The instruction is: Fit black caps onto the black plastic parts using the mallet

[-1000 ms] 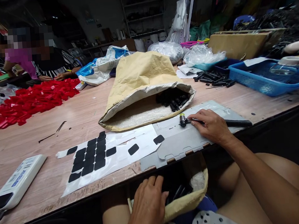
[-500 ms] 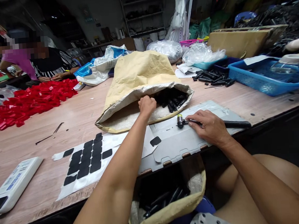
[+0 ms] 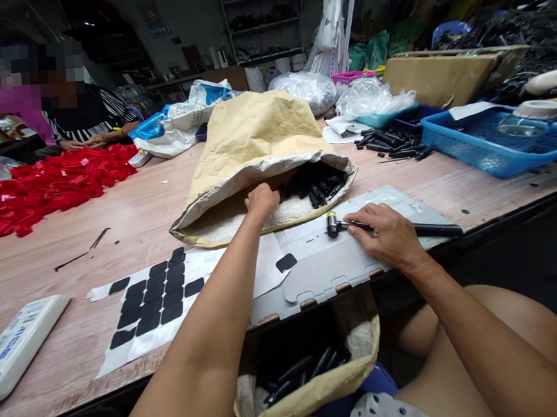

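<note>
A tan woven sack (image 3: 253, 127) lies on the table with its mouth towards me and black cylindrical parts (image 3: 322, 189) inside at the right. My left hand (image 3: 262, 200) is at the mouth, left of those parts, with its fingers curled closed. Whatever may be in those fingers is hidden. My right hand (image 3: 389, 235) is closed round the shaft of a small hammer (image 3: 439, 229), whose metal head (image 3: 332, 225) has a yellow-green face on top. Under the hammer lies a grey board (image 3: 312, 273) at the table's edge.
Black rounded-square pads (image 3: 153, 295) lie on white backing at the left, near a white device (image 3: 22, 347). Red pieces (image 3: 55, 187) are piled beyond, by seated co-workers. A blue basket (image 3: 495, 146) stands right; an open sack (image 3: 317, 398) with black parts hangs below the edge.
My left hand has shifted slightly left within the sack's mouth, away from the black parts. My right hand keeps its hold on the hammer. The whole view has shifted a little.
</note>
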Motion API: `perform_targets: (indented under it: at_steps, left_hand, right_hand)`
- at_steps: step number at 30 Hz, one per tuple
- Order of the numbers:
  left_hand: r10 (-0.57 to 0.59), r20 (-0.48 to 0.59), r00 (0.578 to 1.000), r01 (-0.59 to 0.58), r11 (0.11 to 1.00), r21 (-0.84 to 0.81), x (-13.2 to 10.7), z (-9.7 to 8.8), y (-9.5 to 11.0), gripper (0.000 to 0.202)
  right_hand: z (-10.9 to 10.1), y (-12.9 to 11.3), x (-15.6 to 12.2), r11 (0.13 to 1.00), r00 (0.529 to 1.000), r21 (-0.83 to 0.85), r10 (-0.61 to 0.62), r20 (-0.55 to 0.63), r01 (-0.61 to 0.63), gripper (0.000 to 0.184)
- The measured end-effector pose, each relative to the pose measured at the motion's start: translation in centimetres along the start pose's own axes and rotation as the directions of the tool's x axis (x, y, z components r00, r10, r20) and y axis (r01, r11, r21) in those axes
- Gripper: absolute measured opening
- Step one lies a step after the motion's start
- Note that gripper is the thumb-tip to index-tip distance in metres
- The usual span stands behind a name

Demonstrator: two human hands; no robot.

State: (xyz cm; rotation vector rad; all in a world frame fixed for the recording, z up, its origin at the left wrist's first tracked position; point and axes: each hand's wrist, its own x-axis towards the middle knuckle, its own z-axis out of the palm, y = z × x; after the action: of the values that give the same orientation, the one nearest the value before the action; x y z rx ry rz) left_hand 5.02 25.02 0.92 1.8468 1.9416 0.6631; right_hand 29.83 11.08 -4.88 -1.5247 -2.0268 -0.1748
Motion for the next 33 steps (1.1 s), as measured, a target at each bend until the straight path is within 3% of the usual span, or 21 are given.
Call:
perform_targets:
  at_steps: [3,5,8,11,15,19,23,26,29,33]
  left_hand:
    - [0.053,0.059,0.997,-0.054,0.999,0.006,-4.3,-3.1,-1.6,0.005]
    - [0.161,0.092,0.983,-0.158,0.987,-0.043,-7.9,-4.5,-3.4,0.013]
    - [0.234,0.107,0.966,-0.216,0.963,-0.16,-12.6,-4.8,-6.5,0.016]
    - [0.241,0.066,0.968,-0.221,0.949,-0.227,-15.1,-3.7,-8.9,0.021]
    - [0.292,0.003,0.956,-0.284,0.931,-0.23,-15.5,-2.8,-9.6,0.021]
    - [0.316,0.011,0.949,-0.306,0.925,-0.226,-15.3,-2.9,-9.3,0.019]
    - [0.292,0.044,0.956,-0.273,0.932,-0.238,-15.2,-3.0,-9.2,0.021]
    - [0.259,0.082,0.962,-0.233,0.941,-0.244,-15.0,-3.0,-9.3,0.023]
    - [0.259,0.085,0.962,-0.232,0.942,-0.244,-14.8,-2.8,-9.5,0.024]
    - [0.268,0.051,0.962,-0.247,0.936,-0.25,-14.8,-2.7,-9.5,0.02]
  right_hand:
    - [0.0,0.0,0.0,1.0,1.0,-0.003,-0.001,-0.002,0.001,0.023]
    - [0.0,0.0,0.0,1.0,1.0,-0.004,-0.002,-0.007,0.002,0.024]
    - [0.0,-0.1,-0.1,1.0,1.0,-0.014,-0.01,-0.009,0.01,0.023]
    - [0.2,0.0,-0.2,1.0,1.0,-0.019,-0.008,-0.016,0.008,0.024]
    - [0.4,0.6,-0.2,1.0,1.0,-0.005,-0.01,0.0,0.01,0.024]
    - [-0.5,0.0,0.1,0.996,0.999,0.081,-0.048,0.007,0.047,0.023]
    - [-2.5,-4.1,0.3,0.963,0.992,0.257,-0.048,-0.114,0.076,0.024]
    - [-3.3,-8.3,0.4,0.899,0.989,0.418,-0.095,-0.113,0.134,0.024]
    - [-2.5,-11.6,0.5,0.861,0.993,0.495,-0.1,-0.056,0.114,0.027]
    - [-0.4,-13.4,0.0,0.889,0.996,0.451,-0.084,0.005,0.072,0.03]
